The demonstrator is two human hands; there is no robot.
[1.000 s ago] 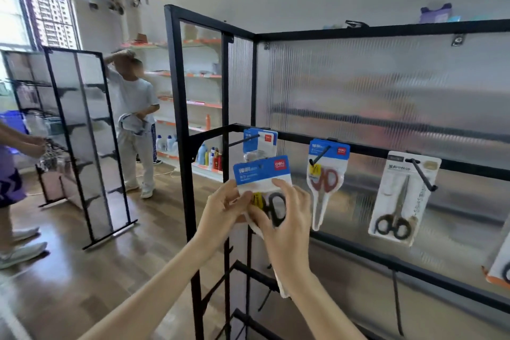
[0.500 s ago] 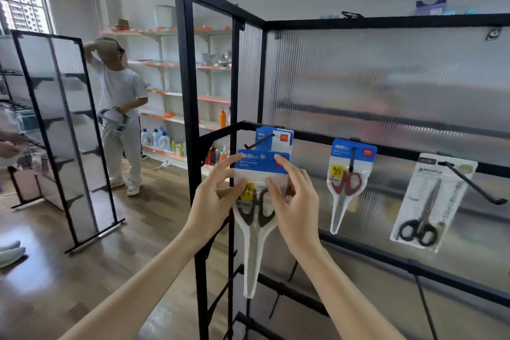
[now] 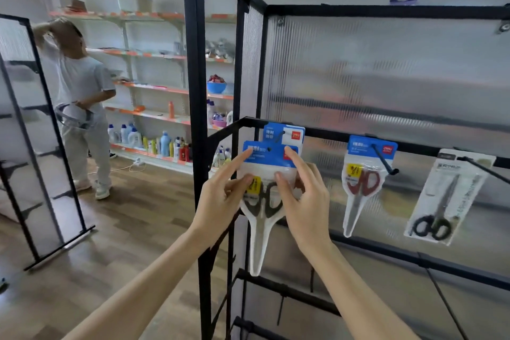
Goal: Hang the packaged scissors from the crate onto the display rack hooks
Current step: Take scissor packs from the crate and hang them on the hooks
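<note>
Pinching the clear blister pack of black-handled scissors with its blue header card (image 3: pixel 265 174) between both hands, left (image 3: pixel 220 196) and right (image 3: pixel 303 199), I hold it at the leftmost black rack hook (image 3: pixel 279 136). Next, I judge, its hang hole must find the hook tip.

A black metal display rack (image 3: pixel 386 9) with ribbed translucent panels carries hooks along its crossbar (image 3: pixel 325 132). A blue-carded pack (image 3: pixel 287 134) hangs at the left hook, a pack of red-handled scissors (image 3: pixel 361 182) on the next, and a white-carded pack of black-handled scissors (image 3: pixel 447 196) on the right one.
</note>
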